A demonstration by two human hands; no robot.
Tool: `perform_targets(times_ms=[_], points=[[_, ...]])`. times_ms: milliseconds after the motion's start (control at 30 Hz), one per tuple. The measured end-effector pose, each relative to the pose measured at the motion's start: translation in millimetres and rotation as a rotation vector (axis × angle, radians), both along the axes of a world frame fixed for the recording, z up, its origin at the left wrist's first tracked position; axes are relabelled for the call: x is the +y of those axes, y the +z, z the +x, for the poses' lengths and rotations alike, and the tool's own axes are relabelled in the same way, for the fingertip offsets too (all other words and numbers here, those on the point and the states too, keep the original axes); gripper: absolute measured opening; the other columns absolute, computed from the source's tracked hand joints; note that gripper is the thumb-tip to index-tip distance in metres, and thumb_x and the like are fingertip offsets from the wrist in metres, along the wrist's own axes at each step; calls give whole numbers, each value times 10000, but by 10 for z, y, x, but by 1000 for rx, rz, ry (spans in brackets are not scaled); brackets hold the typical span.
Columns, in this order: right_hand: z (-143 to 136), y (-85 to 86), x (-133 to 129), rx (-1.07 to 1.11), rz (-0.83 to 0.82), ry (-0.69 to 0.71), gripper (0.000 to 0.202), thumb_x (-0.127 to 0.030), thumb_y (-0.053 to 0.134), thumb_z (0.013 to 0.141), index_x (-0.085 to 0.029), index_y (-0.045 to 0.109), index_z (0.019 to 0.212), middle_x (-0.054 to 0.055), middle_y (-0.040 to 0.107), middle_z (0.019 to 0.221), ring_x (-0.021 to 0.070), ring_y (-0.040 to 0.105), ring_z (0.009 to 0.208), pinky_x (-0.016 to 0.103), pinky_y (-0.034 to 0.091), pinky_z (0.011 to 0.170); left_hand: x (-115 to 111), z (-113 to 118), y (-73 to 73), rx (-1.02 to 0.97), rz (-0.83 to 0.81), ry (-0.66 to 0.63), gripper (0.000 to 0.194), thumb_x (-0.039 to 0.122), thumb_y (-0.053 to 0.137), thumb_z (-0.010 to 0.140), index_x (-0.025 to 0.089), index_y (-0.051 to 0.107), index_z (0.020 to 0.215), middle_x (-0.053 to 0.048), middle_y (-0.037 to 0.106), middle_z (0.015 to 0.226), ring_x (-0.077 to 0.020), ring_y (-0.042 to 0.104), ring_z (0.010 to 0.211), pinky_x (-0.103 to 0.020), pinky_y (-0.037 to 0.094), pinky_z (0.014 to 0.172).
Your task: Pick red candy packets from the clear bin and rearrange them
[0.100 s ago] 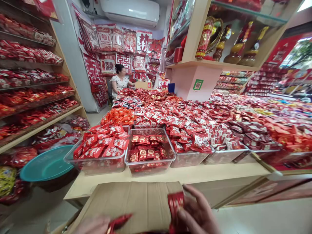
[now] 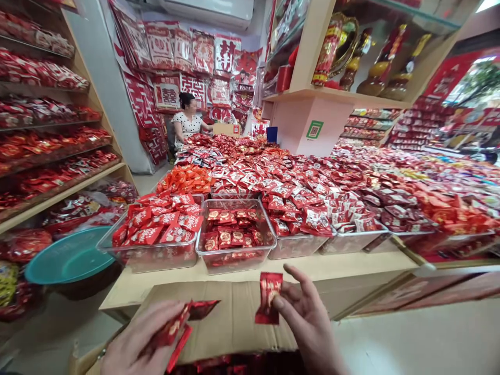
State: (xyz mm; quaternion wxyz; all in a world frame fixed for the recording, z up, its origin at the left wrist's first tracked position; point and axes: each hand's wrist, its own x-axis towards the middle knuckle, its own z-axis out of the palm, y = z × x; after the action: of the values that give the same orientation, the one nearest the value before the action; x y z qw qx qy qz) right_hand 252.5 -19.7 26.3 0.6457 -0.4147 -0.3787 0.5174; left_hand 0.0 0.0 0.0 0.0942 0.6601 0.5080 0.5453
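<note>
My left hand [image 2: 142, 338] is closed around a few red packets [image 2: 172, 330] above the left part of an open cardboard box [image 2: 230, 312]. Between the thumb and fingers of my right hand [image 2: 308, 323] is a single red packet [image 2: 269, 297], held upright over the box flap. Dark red packets show inside the box at the bottom edge. Just beyond, a clear bin [image 2: 236, 255] holds small red packets with round gold prints, and a clear bin [image 2: 146, 260] to its left is heaped with brighter red packets.
A pale counter ledge [image 2: 312, 264] runs behind the box. A teal basin [image 2: 72, 258] and stocked shelves stand at the left. More bins spread rightward. A person [image 2: 188, 122] is at the far end, beyond the heaped packets.
Both hands have risen into fuller view with their packets. The surroundings have shifted slightly up and left in the picture.
</note>
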Motion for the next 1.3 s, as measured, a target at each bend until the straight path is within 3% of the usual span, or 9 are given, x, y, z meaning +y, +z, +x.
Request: perform_targets(times_ms=[33, 167, 400, 533, 667, 833, 967, 1167, 1300], points=[[-20, 38, 64, 32, 7, 15, 543, -295, 627, 746, -266, 346, 1211, 49, 642, 899, 170, 603, 806, 323, 474, 742, 107, 10, 3, 31, 16, -78, 264, 206, 661, 643, 310, 671, 885, 11, 700, 906, -195, 642, 809, -292, 508, 788], [-63, 63, 205, 152, -22, 22, 579, -246, 639, 733, -261, 323, 1219, 21, 620, 853, 148, 581, 750, 309, 470, 700, 376, 35, -31, -191, -207, -72, 251, 250, 688, 619, 255, 670, 869, 1, 721, 877, -197, 662, 782, -293, 524, 785], [-118, 4, 296, 469, -207, 16, 421, -108, 589, 624, -212, 537, 1029, 17, 599, 872, 99, 528, 644, 196, 410, 532, 373, 21, -95, -615, -543, 16, 327, 327, 739, 557, 203, 669, 852, -11, 742, 849, -206, 665, 787, -275, 543, 739], [-130, 3, 316, 560, -317, 113, 222, -274, 590, 708, -174, 599, 906, 26, 581, 791, 68, 456, 531, 171, 323, 433, 361, 17, -87, -702, -560, 29, 337, 329, 750, 544, 185, 672, 839, -14, 743, 823, -200, 666, 747, -253, 550, 686], [-161, -4, 307, 501, -260, 188, 235, -320, 633, 708, -174, 594, 888, 45, 613, 827, 75, 466, 527, 178, 299, 423, 363, 14, -82, -712, -587, 22, 341, 330, 753, 546, 194, 671, 847, 0, 743, 823, -172, 657, 756, -200, 536, 673], [-176, -9, 331, 240, -272, 137, 310, -408, 619, 722, -134, 614, 869, 66, 650, 766, 131, 550, 645, 232, 405, 574, 357, 6, -84, -738, -604, 30, 339, 327, 766, 525, 201, 674, 826, 12, 746, 807, -163, 655, 749, -184, 529, 664], [-75, 131, 513, -44, -108, 157, 306, -417, 584, 747, -149, 630, 887, 35, 636, 758, 140, 546, 675, 262, 417, 639, 355, -5, -95, -774, -610, 7, 361, 337, 760, 533, 199, 670, 855, 8, 747, 821, -171, 657, 758, -195, 532, 671], [126, 515, 1281, -743, 141, -99, 180, -282, 551, 748, -158, 623, 856, 46, 639, 769, 175, 559, 707, 300, 418, 678, 363, -14, -113, -772, -599, 23, 369, 331, 762, 529, 194, 667, 858, 3, 745, 819, -190, 662, 758, -218, 535, 658], [127, 529, 1730, -1196, 73, 22, 129, -139, 514, 728, -148, 615, 809, 59, 647, 776, 175, 565, 702, 279, 401, 645, 354, -13, -117, -776, -588, 13, 372, 334, 757, 535, 188, 668, 865, -12, 744, 833, -204, 661, 781, -238, 535, 678]])
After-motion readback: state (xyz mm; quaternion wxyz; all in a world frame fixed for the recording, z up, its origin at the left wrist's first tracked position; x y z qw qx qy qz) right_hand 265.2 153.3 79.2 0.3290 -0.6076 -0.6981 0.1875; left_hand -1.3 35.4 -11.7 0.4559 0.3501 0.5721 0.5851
